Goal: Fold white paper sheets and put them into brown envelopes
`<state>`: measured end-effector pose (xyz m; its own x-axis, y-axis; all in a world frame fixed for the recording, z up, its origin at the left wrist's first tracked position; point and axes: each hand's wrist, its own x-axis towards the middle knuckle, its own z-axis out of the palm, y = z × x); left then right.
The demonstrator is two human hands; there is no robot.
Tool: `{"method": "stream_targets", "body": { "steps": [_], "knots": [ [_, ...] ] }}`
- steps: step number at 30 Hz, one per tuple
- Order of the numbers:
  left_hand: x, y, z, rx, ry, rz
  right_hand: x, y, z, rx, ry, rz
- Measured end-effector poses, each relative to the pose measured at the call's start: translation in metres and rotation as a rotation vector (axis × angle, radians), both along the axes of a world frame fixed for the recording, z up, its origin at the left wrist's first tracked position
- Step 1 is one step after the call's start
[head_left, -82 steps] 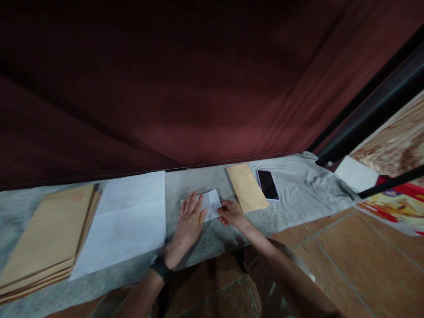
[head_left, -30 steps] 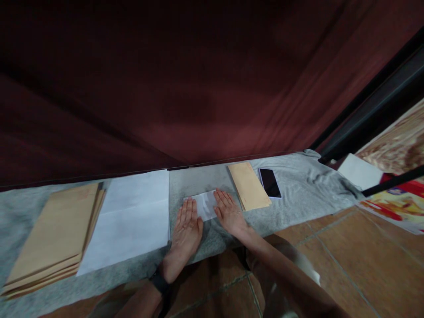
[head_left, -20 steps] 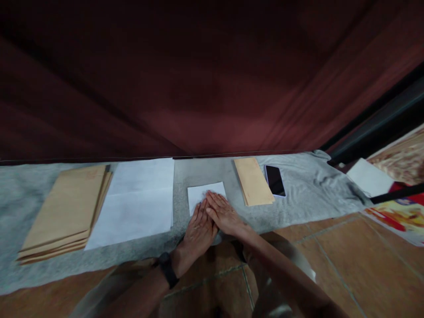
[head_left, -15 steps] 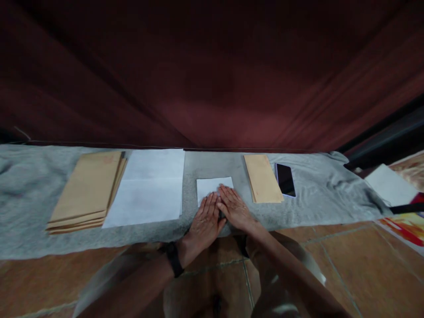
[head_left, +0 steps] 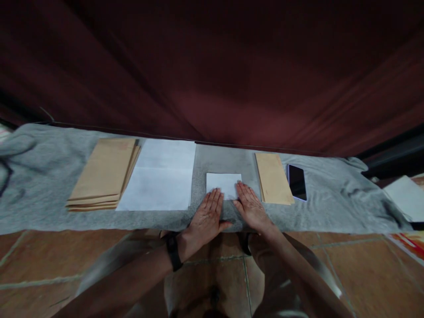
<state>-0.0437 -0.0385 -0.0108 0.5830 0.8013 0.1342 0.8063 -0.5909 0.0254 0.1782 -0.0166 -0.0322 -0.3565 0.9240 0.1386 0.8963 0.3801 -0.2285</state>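
A small white folded sheet of paper (head_left: 224, 181) lies flat on the grey cloth (head_left: 225, 158) in front of me. My left hand (head_left: 208, 216) rests flat over its near left corner, fingers stretched out and thumb pointing right. On the near right edge of the paper lies my right hand (head_left: 251, 206), its fingers also extended. Neither hand grips anything. Left of the hands is a stack of larger white sheets (head_left: 159, 176) with a crease across the top one. To the right lie brown envelopes (head_left: 274, 179).
A pile of large brown envelopes (head_left: 99, 172) lies at the left. Beyond the right-hand envelopes is a phone (head_left: 297, 182) with a dark screen. A dark red curtain (head_left: 212, 88) hangs behind the cloth. Tiled floor (head_left: 364, 260) shows below its front edge.
My hands, side by side and touching before, have slid apart toward the two ends of the folded paper, uncovering its middle. The camera view has shifted slightly.
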Motion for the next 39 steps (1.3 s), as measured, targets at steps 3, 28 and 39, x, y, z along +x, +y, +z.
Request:
{"method": "stream_targets", "body": {
  "steps": [3, 28, 39],
  "knots": [
    [-0.003, -0.001, 0.001, -0.014, 0.003, 0.007, 0.004, -0.001, 0.000, -0.004, -0.008, -0.002],
    [0.000, 0.000, -0.004, -0.058, -0.039, 0.039, -0.034, 0.027, 0.014, -0.068, 0.107, 0.107],
    [-0.002, 0.030, -0.006, 0.031, -0.247, 0.084, -0.041, 0.026, 0.008, -0.029, 0.040, 0.041]
  ]
}}
